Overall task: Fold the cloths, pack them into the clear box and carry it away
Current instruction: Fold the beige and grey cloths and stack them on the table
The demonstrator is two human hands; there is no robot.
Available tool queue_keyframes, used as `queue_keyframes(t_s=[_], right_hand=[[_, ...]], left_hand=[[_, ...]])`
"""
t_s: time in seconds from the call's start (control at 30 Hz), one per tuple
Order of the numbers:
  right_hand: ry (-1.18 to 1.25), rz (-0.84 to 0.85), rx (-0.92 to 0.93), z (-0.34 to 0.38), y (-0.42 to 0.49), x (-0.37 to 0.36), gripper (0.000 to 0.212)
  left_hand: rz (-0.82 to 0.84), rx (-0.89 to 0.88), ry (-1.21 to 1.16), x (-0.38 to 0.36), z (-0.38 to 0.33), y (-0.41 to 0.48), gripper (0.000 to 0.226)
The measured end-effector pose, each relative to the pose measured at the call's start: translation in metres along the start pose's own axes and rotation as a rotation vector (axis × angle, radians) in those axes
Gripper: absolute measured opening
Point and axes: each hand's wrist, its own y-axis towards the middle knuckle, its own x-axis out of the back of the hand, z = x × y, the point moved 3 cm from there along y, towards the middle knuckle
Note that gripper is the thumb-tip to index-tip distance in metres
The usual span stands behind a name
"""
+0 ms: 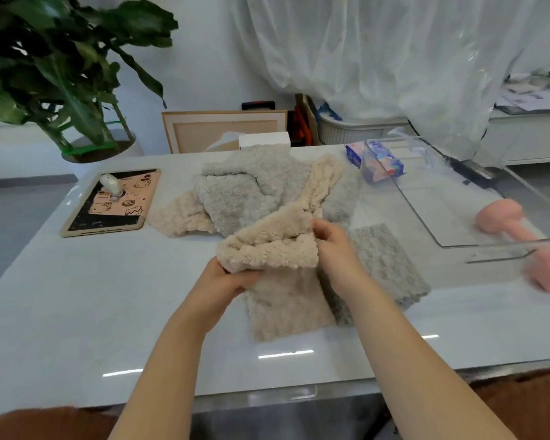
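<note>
— What can't we make out here?

— The clear box (477, 198) at the right is hard to trace; we catch only its edges and glare, and a pink dumbbell (502, 217) blurs through its wall, its near end cut off by the frame. A flat grey cloth (385, 265) lies partly under our right forearm.

— And our hands?

— Our left hand (226, 281) is closed on the near left edge of the beige cloth (273, 249), fingers tucked under the fleece. Our right hand (334, 242) pinches its upper right edge, so the fold stands raised above the desk (77, 312) while the lower part lies flat.

— Textures?

— Everything is curly, nubby fleece. Behind sits a rumpled heap: a grey cloth (245, 188) over more beige cloth (181, 214).

— The surface and room?

— A glossy white desk, streaked with light reflections. A tablet (108, 204) in a pink cartoon case lies at left, a tissue pack (378, 163) near the box, a potted plant (61, 74) beyond, and translucent plastic sheeting (394, 58) hanging behind.
</note>
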Motion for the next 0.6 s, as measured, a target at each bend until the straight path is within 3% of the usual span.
queue_keyframes(t_s=[0.07,0.1,0.17,0.23,0.3,0.4,0.47,0.53,0.6], right_hand=[[0.073,-0.001,-0.022,0.003,0.006,-0.005,0.03],[0.037,0.022,0.003,0.006,0.008,-0.006,0.033],[-0.204,0.135,0.081,0.011,0.012,-0.011,0.021],[-0.378,0.302,0.086,0.015,0.012,-0.023,0.016],[-0.506,0.363,0.12,0.014,0.011,-0.033,0.017],[-0.67,0.212,0.202,0.005,0.011,-0.033,0.039],[-0.652,0.044,0.187,-0.001,0.007,-0.023,0.056],[-0.613,-0.131,0.164,-0.005,-0.002,-0.012,0.051],[-0.693,-0.196,0.107,-0.009,-0.012,-0.002,0.03]], left_hand=[[0.196,0.101,0.05,0.003,0.005,-0.012,0.046],[0.305,0.138,0.073,0.005,0.008,-0.017,0.057],[0.43,0.175,0.035,0.011,0.011,-0.021,0.082],[0.406,0.192,-0.072,0.012,0.008,-0.02,0.088],[0.335,0.186,-0.102,0.006,0.006,-0.016,0.08],[0.21,0.174,-0.078,-0.005,0.01,-0.012,0.055],[0.081,0.176,-0.126,-0.006,0.02,-0.008,0.047],[-0.026,0.179,-0.239,-0.006,0.032,-0.006,0.039],[-0.064,0.203,-0.392,-0.007,0.045,-0.007,0.039]])
